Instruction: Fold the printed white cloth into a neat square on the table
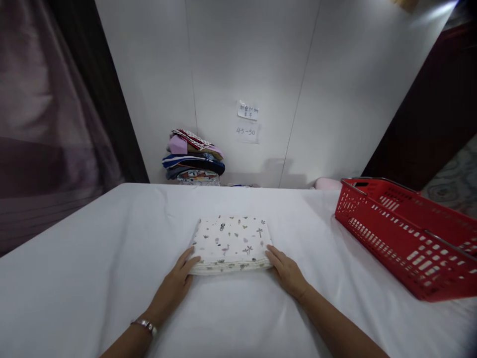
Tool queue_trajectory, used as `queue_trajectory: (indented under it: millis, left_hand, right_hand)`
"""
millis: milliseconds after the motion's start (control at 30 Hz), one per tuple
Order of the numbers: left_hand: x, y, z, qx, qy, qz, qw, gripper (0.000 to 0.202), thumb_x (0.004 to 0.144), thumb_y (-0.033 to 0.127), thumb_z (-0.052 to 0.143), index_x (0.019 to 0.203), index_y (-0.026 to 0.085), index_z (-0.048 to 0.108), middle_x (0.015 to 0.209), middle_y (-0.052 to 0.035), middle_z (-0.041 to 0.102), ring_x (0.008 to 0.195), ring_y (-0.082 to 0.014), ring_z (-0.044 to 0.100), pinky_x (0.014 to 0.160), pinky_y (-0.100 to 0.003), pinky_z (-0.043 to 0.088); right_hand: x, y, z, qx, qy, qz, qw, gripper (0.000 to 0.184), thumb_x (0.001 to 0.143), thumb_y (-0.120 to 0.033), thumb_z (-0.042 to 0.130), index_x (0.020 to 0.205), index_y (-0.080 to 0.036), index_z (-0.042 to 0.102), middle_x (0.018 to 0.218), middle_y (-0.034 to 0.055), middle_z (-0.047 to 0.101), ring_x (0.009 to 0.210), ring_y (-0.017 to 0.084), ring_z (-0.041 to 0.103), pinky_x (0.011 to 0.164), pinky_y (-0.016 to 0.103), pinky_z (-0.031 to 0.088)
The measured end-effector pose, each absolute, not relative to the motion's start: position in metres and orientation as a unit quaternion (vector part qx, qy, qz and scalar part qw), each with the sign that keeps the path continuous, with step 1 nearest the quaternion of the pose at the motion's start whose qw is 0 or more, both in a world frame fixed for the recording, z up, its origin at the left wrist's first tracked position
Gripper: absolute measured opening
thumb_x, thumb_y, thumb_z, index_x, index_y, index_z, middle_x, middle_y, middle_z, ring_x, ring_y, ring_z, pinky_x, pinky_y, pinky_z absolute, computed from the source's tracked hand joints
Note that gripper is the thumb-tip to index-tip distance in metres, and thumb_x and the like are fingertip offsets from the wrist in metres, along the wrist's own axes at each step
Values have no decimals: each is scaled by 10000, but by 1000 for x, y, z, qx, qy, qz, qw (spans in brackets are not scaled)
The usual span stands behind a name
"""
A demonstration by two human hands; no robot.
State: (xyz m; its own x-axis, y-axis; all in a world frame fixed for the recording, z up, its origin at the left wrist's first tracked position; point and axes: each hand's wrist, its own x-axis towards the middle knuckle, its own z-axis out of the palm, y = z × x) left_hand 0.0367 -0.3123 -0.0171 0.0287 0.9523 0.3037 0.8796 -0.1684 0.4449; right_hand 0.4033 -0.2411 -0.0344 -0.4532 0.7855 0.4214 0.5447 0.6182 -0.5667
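Note:
A folded white cloth (230,242) printed with small plants and birds lies flat in the middle of the white-covered table (93,258). My left hand (175,286) rests at the cloth's near left corner, fingers stretched out and touching its edge. My right hand (286,271) lies at the near right corner, fingers flat against the cloth's side. Neither hand grips anything. A bracelet sits on my left wrist.
A red plastic basket (406,238) stands on the table at the right. A stack of folded coloured cloths (194,159) lies at the back by the white wall, under two paper notes (247,122). A dark curtain hangs at the left.

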Motion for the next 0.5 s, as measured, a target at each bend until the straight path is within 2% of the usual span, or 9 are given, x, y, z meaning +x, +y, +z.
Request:
queue_trajectory:
  millis: [133,267,400,500]
  left_hand:
    - [25,-305,-17,738,617,271,34,418,783,227,434,1189,270,520,1315,-12,484,1157,-197,491,974,-331,413]
    - [17,-292,7,752,597,279,14,379,768,304,489,1136,256,566,1159,-41,605,1100,-235,516,979,-395,384]
    - [22,-286,54,729,591,344,23,352,752,376,511,1060,233,601,1125,-61,611,1144,-244,471,1010,-392,339]
    - [34,-293,93,675,601,419,89,426,737,447,518,1091,216,569,1165,-56,583,1112,-229,494,990,-344,366]
  right_hand:
    - [405,-236,-24,-382,-830,193,356,438,797,-208,497,1220,-320,532,1312,-11,486,1153,226,495,994,436,381]
    - [401,-229,0,-380,-815,240,366,384,770,-242,530,1142,-315,592,1214,-7,572,1103,228,520,987,424,381]
    - [400,-231,37,-397,-781,278,393,337,747,-279,563,1079,-288,622,1072,38,629,990,226,544,915,385,420]
    - [404,-240,72,-403,-760,302,411,248,739,-304,586,974,-257,650,944,53,639,895,220,541,853,362,436]
